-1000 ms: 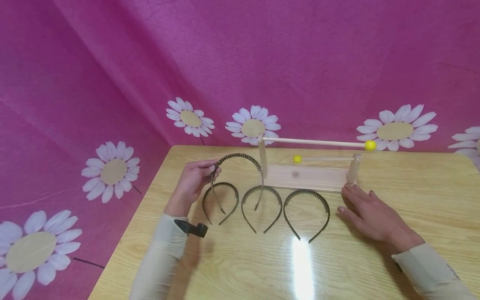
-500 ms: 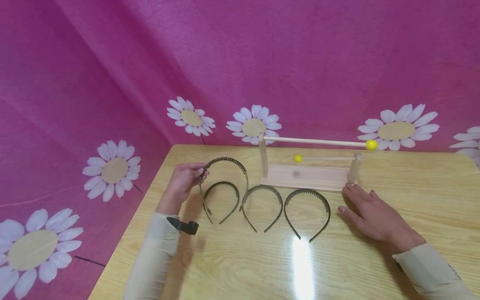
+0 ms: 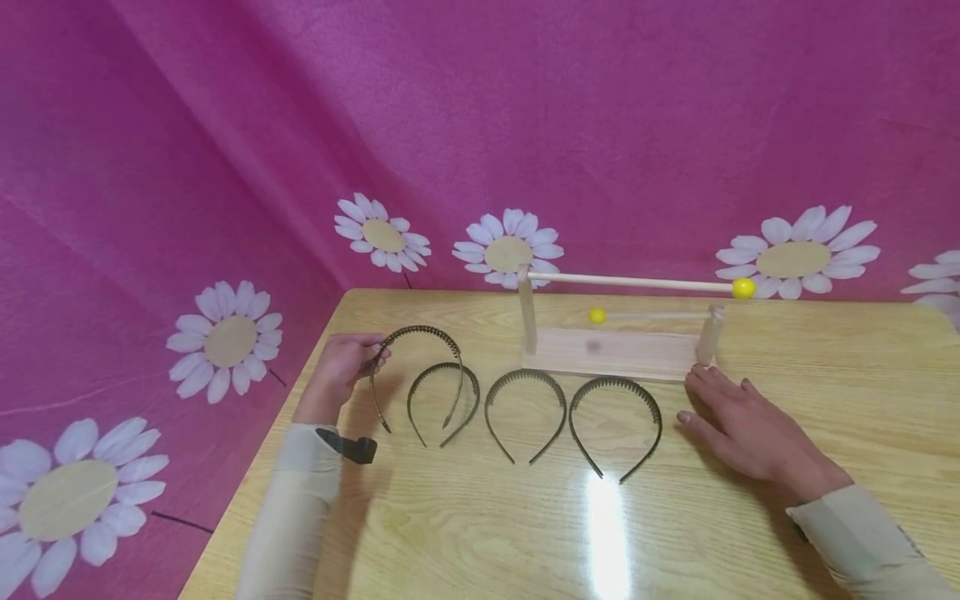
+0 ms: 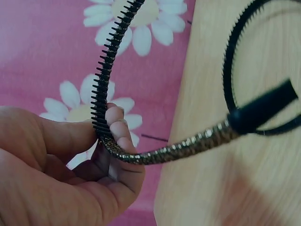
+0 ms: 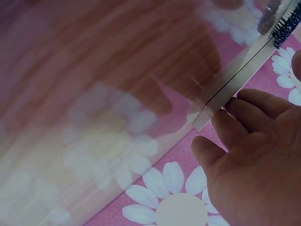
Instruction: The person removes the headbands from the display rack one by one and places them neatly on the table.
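My left hand (image 3: 348, 367) pinches one side of a dark headband (image 3: 423, 330) between thumb and fingers, at the left of the table. In the left wrist view this headband (image 4: 183, 149) shows a speckled gold-brown outside, black comb teeth inside and a black end tip. In the head view it overlaps the leftmost of three black toothed headbands, which lie in a row: left (image 3: 444, 365), middle (image 3: 527, 373), right (image 3: 615, 382). My right hand (image 3: 753, 429) lies palm down with fingers extended, fingertips at the right end of a wooden stand (image 3: 615, 354).
Two posts rise from the stand, each with a rod: the upper rod (image 3: 630, 283) ends in a yellow ball (image 3: 744, 288) on the right, the lower one in a yellow ball (image 3: 597, 316) on the left. A pink flowered cloth (image 3: 600, 125) hangs behind the wooden table (image 3: 480, 525).
My left hand has carried its headband leftward and slightly down, away from the stand. My right hand, the stand and the three headbands on the table stay in place.
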A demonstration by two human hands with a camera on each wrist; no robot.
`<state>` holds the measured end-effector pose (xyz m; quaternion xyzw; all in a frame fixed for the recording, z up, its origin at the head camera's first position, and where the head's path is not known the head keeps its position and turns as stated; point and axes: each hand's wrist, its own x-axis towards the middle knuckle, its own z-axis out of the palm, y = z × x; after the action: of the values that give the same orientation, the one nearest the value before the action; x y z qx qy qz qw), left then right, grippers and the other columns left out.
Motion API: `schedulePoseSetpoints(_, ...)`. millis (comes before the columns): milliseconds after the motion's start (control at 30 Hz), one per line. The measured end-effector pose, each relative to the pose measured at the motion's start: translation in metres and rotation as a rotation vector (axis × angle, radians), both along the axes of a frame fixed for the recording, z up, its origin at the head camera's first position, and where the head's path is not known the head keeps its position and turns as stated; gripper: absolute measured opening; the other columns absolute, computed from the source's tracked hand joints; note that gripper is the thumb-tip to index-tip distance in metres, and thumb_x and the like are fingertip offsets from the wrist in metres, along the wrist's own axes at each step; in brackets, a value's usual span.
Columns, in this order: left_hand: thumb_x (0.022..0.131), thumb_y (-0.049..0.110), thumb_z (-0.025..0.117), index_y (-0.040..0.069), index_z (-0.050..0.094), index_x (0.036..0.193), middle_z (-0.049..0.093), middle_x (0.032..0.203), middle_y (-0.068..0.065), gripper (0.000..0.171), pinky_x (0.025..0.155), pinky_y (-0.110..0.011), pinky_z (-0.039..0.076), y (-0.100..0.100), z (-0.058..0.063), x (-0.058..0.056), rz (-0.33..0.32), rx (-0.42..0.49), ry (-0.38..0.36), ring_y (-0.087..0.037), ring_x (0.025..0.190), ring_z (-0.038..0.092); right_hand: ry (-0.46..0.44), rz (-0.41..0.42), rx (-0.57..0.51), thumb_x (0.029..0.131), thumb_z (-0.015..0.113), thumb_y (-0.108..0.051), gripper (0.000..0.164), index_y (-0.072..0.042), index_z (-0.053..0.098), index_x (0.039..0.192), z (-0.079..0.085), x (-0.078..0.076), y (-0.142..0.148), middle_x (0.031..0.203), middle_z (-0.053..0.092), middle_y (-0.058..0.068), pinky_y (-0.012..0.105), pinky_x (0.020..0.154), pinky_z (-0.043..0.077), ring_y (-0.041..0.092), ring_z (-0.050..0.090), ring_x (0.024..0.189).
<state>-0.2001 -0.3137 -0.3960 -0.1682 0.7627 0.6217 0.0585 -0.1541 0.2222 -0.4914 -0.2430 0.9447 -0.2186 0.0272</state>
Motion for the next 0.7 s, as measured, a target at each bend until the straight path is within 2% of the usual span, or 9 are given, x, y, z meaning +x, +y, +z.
schedulePoseSetpoints(333,0.103,-0.005,0.045,-0.017,0.053,0.133,0.068,0.085,-0.008,0.033,0.066,-0.018,0.054,-0.015,-0.003,0.001,0.004,-0.105,-0.017,-0.005,0.072,0.063,0.014,0.013,-0.002,0.104,0.053,-0.04,0.063,0.005,0.041,0.147,0.001,-0.002,0.0,0.153,0.035,0.031,0.071,0.11,0.024,0.048,0.033,0.14)
schedulePoseSetpoints(567,0.102,-0.006,0.045,-0.017,0.052,0.134,0.068,0.078,-0.005,0.035,0.061,-0.017,0.052,-0.025,-0.002,0.0,0.04,-0.098,-0.036,-0.004,0.063,0.06,0.017,0.011,-0.024,0.105,0.052,-0.039,0.064,0.006,0.039,0.149,-0.004,-0.001,0.001,0.154,0.033,0.032,0.069,0.113,0.019,0.048,0.031,0.141)
schedulePoseSetpoints(700,0.102,-0.008,0.045,-0.017,0.052,0.134,0.068,0.078,-0.004,0.035,0.061,-0.016,0.053,-0.031,-0.004,0.0,0.071,-0.086,-0.057,-0.005,0.066,0.062,0.005,0.004,-0.026,0.105,0.051,-0.042,0.066,0.006,0.039,0.149,-0.003,0.0,0.001,0.155,0.032,0.03,0.068,0.114,0.018,0.047,0.03,0.142)
